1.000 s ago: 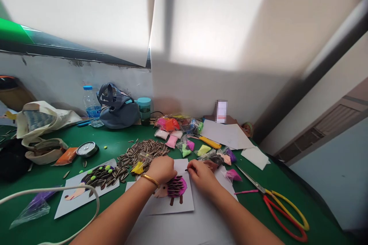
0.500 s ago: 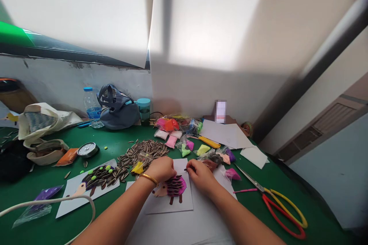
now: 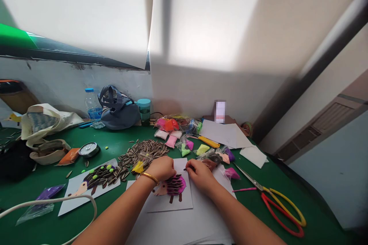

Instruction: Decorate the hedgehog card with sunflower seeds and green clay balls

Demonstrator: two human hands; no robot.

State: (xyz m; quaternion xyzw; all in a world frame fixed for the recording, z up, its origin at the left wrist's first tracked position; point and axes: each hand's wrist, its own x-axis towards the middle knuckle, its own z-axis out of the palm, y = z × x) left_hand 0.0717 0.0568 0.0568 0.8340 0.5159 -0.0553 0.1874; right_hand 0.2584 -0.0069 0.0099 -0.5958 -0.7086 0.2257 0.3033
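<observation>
A: Hands first. How many, and how placed?

B: Two, from where I stand. The bare right hand [image 3: 199, 176] has thumb and fingertips pinched narrow on one small, dark, seed-shaped piece [image 3: 185, 169]. The bare left hand [image 3: 163, 168], with one gold-coloured bangle [image 3: 151, 177] at its wrist, is bent over the work, fingers curled in; I cannot tell whether anything sits between them.

A: And the work itself?

B: One white rectangular card [image 3: 186, 202], flat on white paper [image 3: 163, 230], its upper part under the left hand. It carries one magenta-bodied hedgehog figure [image 3: 172, 187]: one pale pink face, two brown legs, dark seeds overlapping too closely to count.

A: Others of the kind?

B: One: a white card with a lime-dotted hedgehog [image 3: 68, 205], lying to the left, beside one heap of striped seeds [image 3: 149, 148], beyond counting.

A: Tools and vessels?

B: One pair of long steel scissors with red and yellow handles [image 3: 259, 187], well to the right. One yellow-handled cutter [image 3: 209, 142], past the right hand. One round silver tin [image 3: 89, 149]. Near the wall, one clear blue-capped bottle [image 3: 94, 114], one blue-grey fabric bag [image 3: 119, 114], one turquoise-lidded cup [image 3: 144, 111].
</observation>
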